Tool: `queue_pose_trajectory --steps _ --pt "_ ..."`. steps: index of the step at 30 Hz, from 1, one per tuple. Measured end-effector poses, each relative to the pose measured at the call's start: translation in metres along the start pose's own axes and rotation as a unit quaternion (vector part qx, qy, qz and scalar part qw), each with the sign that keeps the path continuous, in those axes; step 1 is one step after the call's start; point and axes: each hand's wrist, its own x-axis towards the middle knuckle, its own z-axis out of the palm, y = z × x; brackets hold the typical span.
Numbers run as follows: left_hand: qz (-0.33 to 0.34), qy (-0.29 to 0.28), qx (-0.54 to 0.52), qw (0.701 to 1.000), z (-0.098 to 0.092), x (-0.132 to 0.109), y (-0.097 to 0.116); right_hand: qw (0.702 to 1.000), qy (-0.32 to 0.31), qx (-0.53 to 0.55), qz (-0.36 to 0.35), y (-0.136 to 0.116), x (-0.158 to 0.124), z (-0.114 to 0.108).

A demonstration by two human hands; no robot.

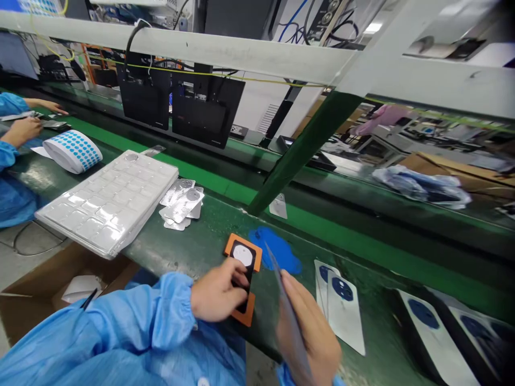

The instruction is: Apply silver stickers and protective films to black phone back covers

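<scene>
left hand point(217, 292): fingers curled, touching black plate point(251, 272) beneath, in orange holder point(248, 315) (gripping or merely resting, cannot tell) | right hand point(313, 327): fingers pinching thin sheet point(290, 324) | blue patch point(284, 255): on worktop point(181, 257), beyond right fingers

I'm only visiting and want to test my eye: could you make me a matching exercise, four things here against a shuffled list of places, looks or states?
Column one:
1. left hand
2. right hand
3. roll
4. clear plastic trays

Column two:
a. between the roll and a pile of silvery cards
b. gripping a thin panel
c. white with blue dots
d. fingers over a dark panel in an orange holder

Pairs: 1-d; 2-b; 3-c; 4-a
</scene>
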Motion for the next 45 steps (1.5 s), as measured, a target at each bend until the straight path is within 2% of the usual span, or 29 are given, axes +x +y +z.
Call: queue_pose_trajectory --steps 2,4,5,8,10,24,30,33,36,38,40,42,44,45 --pt "0.043 0.12 0.133 0.983 -0.03 0.0 -0.007 0.996 -0.046 -0.032 -0.069 0.019 0.015 0.01" --pt "0.045 0.181 0.185 0.965 -0.05 0.003 -0.017 0.985 -0.087 -0.071 -0.129 0.037 0.024 0.026" --pt "0.042 0.19 0.193 0.962 -0.055 0.005 -0.022 0.98 -0.1 -0.086 -0.148 0.044 0.027 0.034" --pt "0.045 0.176 0.204 0.962 -0.055 0.009 -0.038 0.973 -0.114 -0.108 -0.17 0.053 0.03 0.052" --pt "0.055 0.171 0.209 0.961 -0.05 0.01 -0.044 0.973 -0.118 -0.107 -0.169 0.052 0.03 0.056" --pt "0.073 0.181 0.222 0.955 -0.047 0.019 -0.041 0.969 -0.188 -0.08 -0.142 0.046 0.037 0.047" --pt "0.142 0.158 0.32 0.923 -0.047 0.041 -0.03 0.959 -0.242 -0.055 -0.134 0.049 0.046 0.047" --pt "0.149 0.122 0.388 0.901 -0.045 0.056 -0.025 0.959 -0.252 -0.053 -0.123 0.047 0.044 0.045" --pt "0.144 0.074 0.454 0.876 -0.042 0.068 -0.026 0.951 -0.282 -0.055 -0.115 0.048 0.044 0.032" --pt "0.142 0.059 0.483 0.862 -0.04 0.071 -0.028 0.938 -0.327 -0.032 -0.113 0.05 0.056 0.023" --pt "0.141 0.06 0.499 0.853 -0.039 0.072 -0.029 0.931 -0.353 0.004 -0.094 0.053 0.077 0.025" --pt "0.137 0.071 0.504 0.85 -0.038 0.071 -0.03 0.951 -0.306 0.012 -0.048 0.056 0.102 0.044" --pt "0.13 0.092 0.501 0.851 -0.037 0.068 -0.031 0.978 -0.206 -0.018 0.002 0.057 0.122 0.076" --pt "0.127 0.106 0.497 0.852 -0.037 0.066 -0.032 0.983 -0.181 -0.023 0.009 0.057 0.128 0.093"
